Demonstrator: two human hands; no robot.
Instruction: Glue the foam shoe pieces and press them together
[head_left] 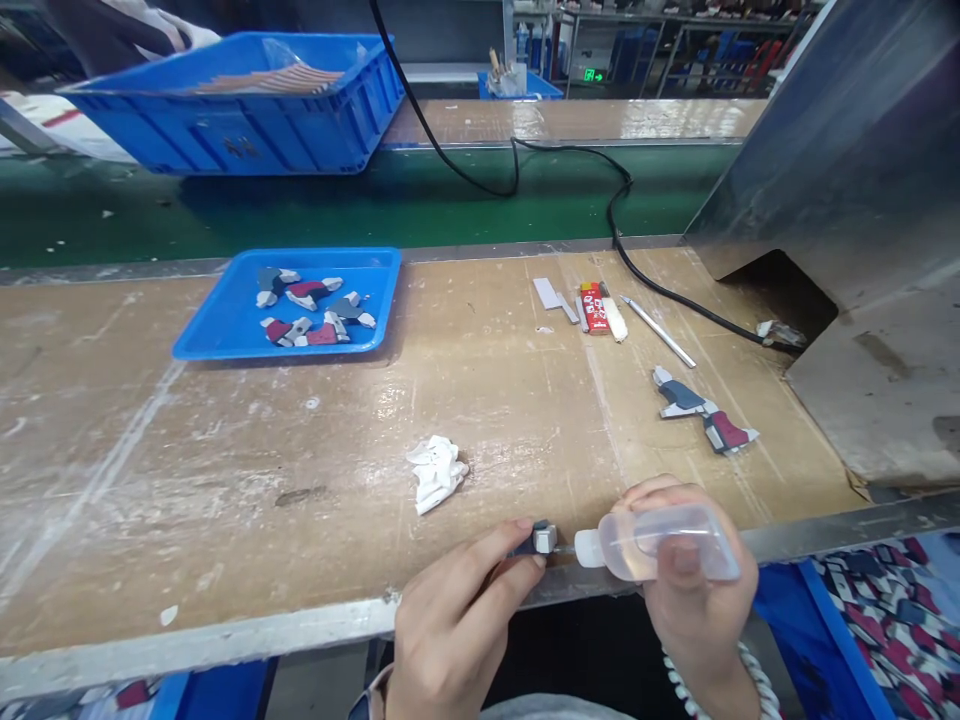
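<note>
My right hand (697,590) is wrapped round a clear squeeze bottle (660,543) of liquid, lying sideways with its white nozzle pointing left. My left hand (457,620) pinches a small grey-and-dark part (541,538) right at the nozzle tip. Both hands hover over the near edge of the worn wooden workbench (300,480). A crumpled white cloth (437,472) lies just beyond my left hand. A grey, white and dark-red shaped piece (705,412) lies on the bench to the right.
A shallow blue tray (225,330) at the back left holds several similar pieces. A lighter (594,306), flat strips and a metal pen (658,331) lie at the back right, beside a black cable (622,215). A metal hood (862,200) stands right; a blue crate (247,110) on the green conveyor.
</note>
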